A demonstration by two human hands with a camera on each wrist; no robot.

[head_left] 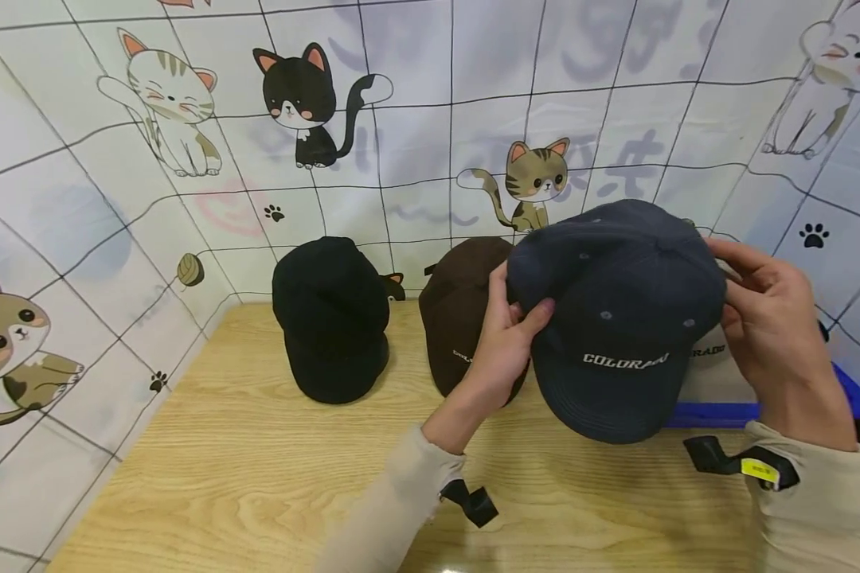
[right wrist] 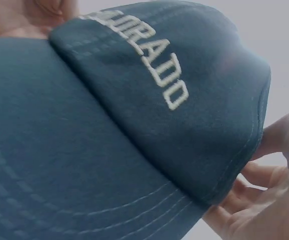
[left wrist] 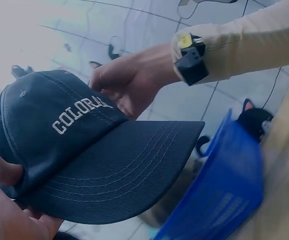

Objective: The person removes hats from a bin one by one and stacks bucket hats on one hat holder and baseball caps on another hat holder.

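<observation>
A navy baseball cap with white COLORADO lettering is held up between both hands, its brim tilted down toward the camera. On the cap's left side, my left hand grips the edge with the thumb in front and the fingers behind. My right hand holds the opposite side of the crown between thumb and fingers. In the left wrist view the cap shows its stitched brim. The right wrist view has the right fingers at the cap's lower edge. Its inside is hidden.
A black cap and a dark brown cap stand on the wooden table against the cat-print wall cloth. Behind the held cap, a light grey cap sits in a blue basket.
</observation>
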